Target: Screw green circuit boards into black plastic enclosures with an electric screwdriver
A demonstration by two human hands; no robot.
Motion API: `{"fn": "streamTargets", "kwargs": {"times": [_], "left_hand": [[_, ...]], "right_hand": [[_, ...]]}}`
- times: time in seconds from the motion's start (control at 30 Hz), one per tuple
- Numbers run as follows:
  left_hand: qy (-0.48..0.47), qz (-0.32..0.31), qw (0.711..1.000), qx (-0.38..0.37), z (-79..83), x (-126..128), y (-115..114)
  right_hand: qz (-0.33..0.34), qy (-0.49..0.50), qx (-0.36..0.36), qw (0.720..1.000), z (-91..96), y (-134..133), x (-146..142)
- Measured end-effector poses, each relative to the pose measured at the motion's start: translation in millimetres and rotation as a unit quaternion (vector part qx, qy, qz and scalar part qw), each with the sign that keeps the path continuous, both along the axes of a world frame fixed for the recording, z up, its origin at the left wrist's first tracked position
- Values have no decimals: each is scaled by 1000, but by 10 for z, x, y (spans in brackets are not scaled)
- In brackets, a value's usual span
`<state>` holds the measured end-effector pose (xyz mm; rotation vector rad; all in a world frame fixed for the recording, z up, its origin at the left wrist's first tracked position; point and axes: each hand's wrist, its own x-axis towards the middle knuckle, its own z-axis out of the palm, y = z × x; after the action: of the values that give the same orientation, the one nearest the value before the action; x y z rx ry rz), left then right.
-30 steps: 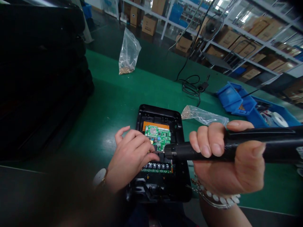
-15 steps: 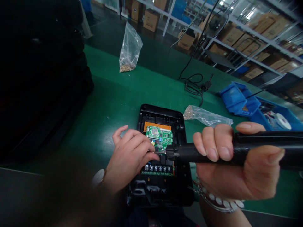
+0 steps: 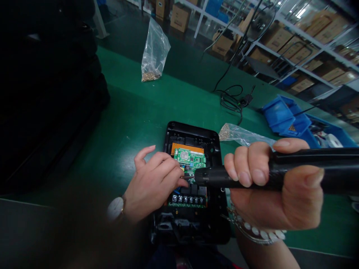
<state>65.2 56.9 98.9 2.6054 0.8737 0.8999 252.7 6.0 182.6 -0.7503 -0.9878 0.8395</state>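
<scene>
My right hand (image 3: 269, 190) is shut around the black handle of a soldering iron (image 3: 303, 158), whose thin tip reaches over a green circuit board (image 3: 189, 162). That board lies on an orange sheet (image 3: 186, 148) inside an open black plastic housing (image 3: 193, 136), above a row of screw terminals (image 3: 187, 199). My left hand (image 3: 153, 183) rests at the board's lower left edge, fingers curled close to the iron's tip. Those fingertips hide whatever is between them. A round wristwatch (image 3: 114, 208) sits on my left wrist.
The green bench mat (image 3: 126, 123) carries two clear plastic bags of small brass parts (image 3: 150, 74), a coiled black cable (image 3: 231, 101) and blue plastic bins (image 3: 286, 116). A dark bulky object (image 3: 47, 93) fills the left side. Shelves of cardboard boxes (image 3: 280, 37) stand behind.
The view has drifted slightly, placing the housing a little further right and higher. The iron stays over the board, and both hands keep nearly the same pose.
</scene>
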Motion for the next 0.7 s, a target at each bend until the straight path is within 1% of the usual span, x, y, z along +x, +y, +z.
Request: {"fn": "streamTargets", "kwargs": {"times": [0.07, 0.17, 0.27, 0.37, 0.43, 0.57, 0.63, 0.7], "left_hand": [[16, -2, 1000, 20, 0, -3, 31], [19, 3, 1000, 15, -21, -3, 96], [27, 41, 998, -32, -72, 0, 177], [71, 78, 990, -90, -131, 20, 252], [99, 97, 984, -115, -160, 48, 280], [108, 116, 978, -138, -191, 108, 282], [106, 115, 976, -149, -204, 126, 278], [109, 112, 975, -160, -217, 135, 283]], "right_hand": [[6, -16, 4, 1000, -7, 10, -14], [-1, -27, 21, 999, -4, 56, -38], [-41, -33, 38, 998, 23, 155, -34], [-95, -28, 50, 994, 67, 298, 5], [-115, -39, 61, 991, 85, 405, 37], [-120, -95, 107, 982, 48, 617, 51], [-123, -96, 122, 980, 0, 706, 28], [-120, -86, 119, 982, -54, 777, 0]]}}
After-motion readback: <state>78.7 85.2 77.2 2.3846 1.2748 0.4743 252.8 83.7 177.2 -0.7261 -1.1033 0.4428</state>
